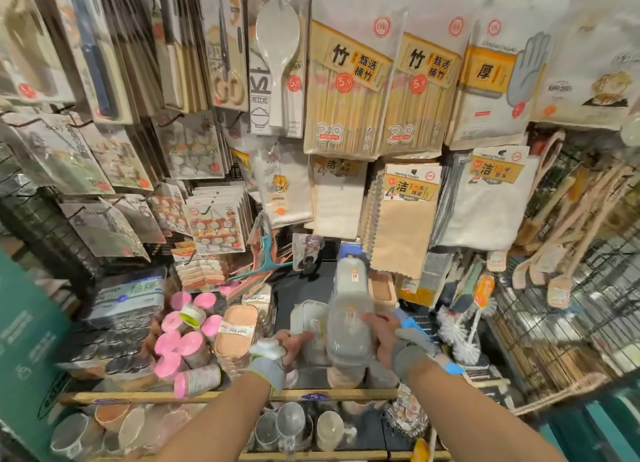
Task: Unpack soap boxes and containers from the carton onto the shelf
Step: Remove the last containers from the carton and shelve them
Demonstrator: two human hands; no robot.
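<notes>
A row of grey translucent soap boxes [350, 298] runs front to back on the dark shelf [294, 288]. My right hand [384, 337], in a grey fingerless glove, grips the front box of that row from its right side. My left hand [289, 349], gloved the same way, holds a pale soap box [308, 317] standing just left of the row. A stack of orange soap boxes [235, 337] labelled "soap box" sits further left. The carton is not in view.
Pink-lidded jars [180, 347] lie at the left of the shelf. White brushes [457, 333] stand on the right. Packets of chopsticks, cloths and utensils hang above. Cups [287, 423] fill the lower shelf behind a wooden edge [221, 395].
</notes>
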